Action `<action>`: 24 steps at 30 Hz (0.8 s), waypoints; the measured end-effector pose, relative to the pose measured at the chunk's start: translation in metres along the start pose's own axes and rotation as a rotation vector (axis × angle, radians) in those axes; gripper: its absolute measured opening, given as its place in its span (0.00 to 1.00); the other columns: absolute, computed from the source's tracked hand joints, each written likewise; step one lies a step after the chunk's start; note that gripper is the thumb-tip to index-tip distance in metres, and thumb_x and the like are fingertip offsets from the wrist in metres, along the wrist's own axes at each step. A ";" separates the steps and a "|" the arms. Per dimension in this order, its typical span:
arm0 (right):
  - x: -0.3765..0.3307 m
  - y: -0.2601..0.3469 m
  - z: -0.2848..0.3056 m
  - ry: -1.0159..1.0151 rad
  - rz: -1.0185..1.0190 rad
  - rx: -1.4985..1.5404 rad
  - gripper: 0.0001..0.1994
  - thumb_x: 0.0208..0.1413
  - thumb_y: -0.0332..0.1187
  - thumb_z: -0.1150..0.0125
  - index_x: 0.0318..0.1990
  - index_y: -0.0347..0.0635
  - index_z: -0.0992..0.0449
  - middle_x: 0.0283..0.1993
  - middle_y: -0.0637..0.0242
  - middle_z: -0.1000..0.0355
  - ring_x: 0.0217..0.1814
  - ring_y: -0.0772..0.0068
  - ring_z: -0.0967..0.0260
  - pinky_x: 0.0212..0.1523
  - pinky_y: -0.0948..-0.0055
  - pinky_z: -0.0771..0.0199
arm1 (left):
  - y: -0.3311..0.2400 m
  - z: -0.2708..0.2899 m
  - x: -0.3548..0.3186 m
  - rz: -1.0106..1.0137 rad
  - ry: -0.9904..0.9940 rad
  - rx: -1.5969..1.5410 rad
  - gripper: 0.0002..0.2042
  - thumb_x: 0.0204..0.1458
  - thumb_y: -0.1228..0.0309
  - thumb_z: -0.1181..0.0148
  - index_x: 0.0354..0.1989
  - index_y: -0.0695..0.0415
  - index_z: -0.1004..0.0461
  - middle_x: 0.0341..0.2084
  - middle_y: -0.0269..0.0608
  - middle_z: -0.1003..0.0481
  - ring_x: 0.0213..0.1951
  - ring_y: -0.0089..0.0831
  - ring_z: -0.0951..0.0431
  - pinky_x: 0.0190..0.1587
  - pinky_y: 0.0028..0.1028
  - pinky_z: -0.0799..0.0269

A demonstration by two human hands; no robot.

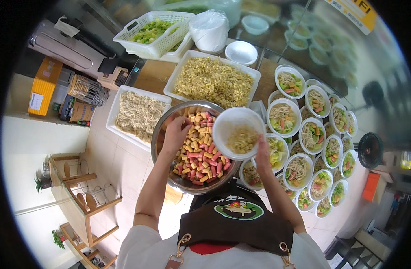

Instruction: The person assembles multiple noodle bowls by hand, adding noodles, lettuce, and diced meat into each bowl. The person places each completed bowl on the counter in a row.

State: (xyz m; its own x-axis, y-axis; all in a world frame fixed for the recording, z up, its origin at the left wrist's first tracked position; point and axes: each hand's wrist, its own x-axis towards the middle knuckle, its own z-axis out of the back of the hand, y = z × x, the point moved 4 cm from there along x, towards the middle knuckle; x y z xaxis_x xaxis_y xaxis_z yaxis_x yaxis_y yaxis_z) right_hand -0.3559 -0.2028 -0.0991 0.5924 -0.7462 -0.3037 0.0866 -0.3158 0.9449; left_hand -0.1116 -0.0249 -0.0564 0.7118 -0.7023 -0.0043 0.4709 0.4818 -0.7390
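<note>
My right hand [262,152] grips a white plastic bowl [221,130] by its right side, tilted toward me, with some yellow bean sprouts [242,140] at the bottom. The bowl hangs over the right rim of a large steel mixing bowl [158,154]. Inside the steel one lie many pink sausage pieces [207,163] and golden-brown chunks [194,144]. My left hand [177,129] reaches in at its left side, fingers curled down together at the pieces; what they hold is hidden.
Behind the steel bowl stands a white tray of bean sprouts [214,80]; to its left, a tray of pale noodle-like strands [140,114]. A basket of lettuce [154,31] and stacked white bowls [208,29] stand farther back. Many filled bowls [284,117] crowd the right, some stacked.
</note>
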 end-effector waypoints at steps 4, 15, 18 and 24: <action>-0.007 -0.003 0.039 -0.110 -0.107 0.150 0.25 0.63 0.47 0.61 0.55 0.32 0.37 0.51 0.61 0.34 0.53 0.72 0.38 0.55 0.73 0.40 | 0.055 -0.044 -0.019 -0.059 0.070 0.020 0.05 0.47 0.74 0.43 0.31 0.61 0.28 0.28 0.45 0.27 0.32 0.41 0.26 0.35 0.33 0.32; -0.051 0.004 0.088 -0.365 -0.107 -0.032 0.26 0.62 0.49 0.58 0.53 0.31 0.36 0.51 0.59 0.36 0.52 0.71 0.41 0.55 0.72 0.43 | 0.012 -0.115 0.211 -0.418 -0.117 0.529 0.11 0.45 0.71 0.43 0.38 0.53 0.30 0.35 0.46 0.30 0.37 0.45 0.26 0.40 0.38 0.29; -0.061 -0.008 0.102 -0.396 -0.078 -0.007 0.26 0.62 0.48 0.59 0.53 0.31 0.35 0.53 0.58 0.38 0.53 0.70 0.41 0.55 0.72 0.42 | 0.038 -0.130 0.234 -0.458 0.059 0.520 0.09 0.46 0.70 0.44 0.37 0.53 0.29 0.35 0.46 0.29 0.37 0.45 0.26 0.40 0.38 0.29; -0.045 0.007 0.087 -0.234 -0.023 -0.061 0.25 0.62 0.48 0.58 0.54 0.32 0.36 0.51 0.60 0.35 0.50 0.72 0.38 0.54 0.72 0.40 | 0.001 -0.058 0.218 -0.408 0.045 0.154 0.10 0.47 0.71 0.42 0.37 0.59 0.26 0.31 0.47 0.27 0.33 0.41 0.26 0.34 0.33 0.30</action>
State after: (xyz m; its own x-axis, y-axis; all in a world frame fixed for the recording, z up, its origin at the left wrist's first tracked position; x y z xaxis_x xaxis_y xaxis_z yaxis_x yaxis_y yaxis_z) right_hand -0.4520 -0.2227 -0.0894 0.3885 -0.8571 -0.3383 0.1499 -0.3035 0.9410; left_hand 0.0135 -0.2078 -0.0978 0.4296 -0.8717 0.2358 0.7835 0.2299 -0.5773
